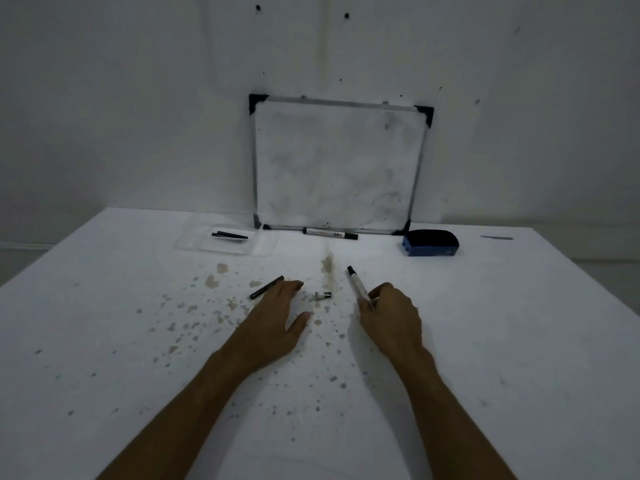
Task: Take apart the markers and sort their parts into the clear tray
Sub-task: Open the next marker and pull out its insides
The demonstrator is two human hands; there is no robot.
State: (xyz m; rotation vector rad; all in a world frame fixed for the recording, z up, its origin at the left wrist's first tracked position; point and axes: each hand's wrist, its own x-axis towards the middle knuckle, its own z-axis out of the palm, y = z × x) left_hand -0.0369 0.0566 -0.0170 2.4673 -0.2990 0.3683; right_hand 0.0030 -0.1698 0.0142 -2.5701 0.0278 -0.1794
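white and stained with brownish and grey flecks, the desk [485, 341] carries everything in view. the right hand [391, 315] has its grip closed around a marker barrel [358, 287], a white tube with a black tip that points to the far side, slightly left; the near end of the barrel is hidden among the fingers. the left hand [277, 318] lies flat and open on the desk, palm down, fingers spread and gripping nothing. just beyond its fingertips, to the far left, a thin black rod [266, 287] lies aslant on the desk; whether the fingers touch it cannot be told. between the two hands sits a small white end piece [323, 295] with a dark end, lying on its side, apart from both hands.

far left on the desk stands the clear tray [266, 249], shallow and hard to make out against the white top. in its left compartment lie two thin black rods [230, 235], side by side and touching.

at the far edge a small whiteboard [337, 164] with black corners leans against the wall, its face smudged. a whole capped marker [330, 233] lies along its foot. to the right of that sits a blue eraser [431, 242] with a dark felt top, and further right a thin grey strip [497, 238] lies flat.
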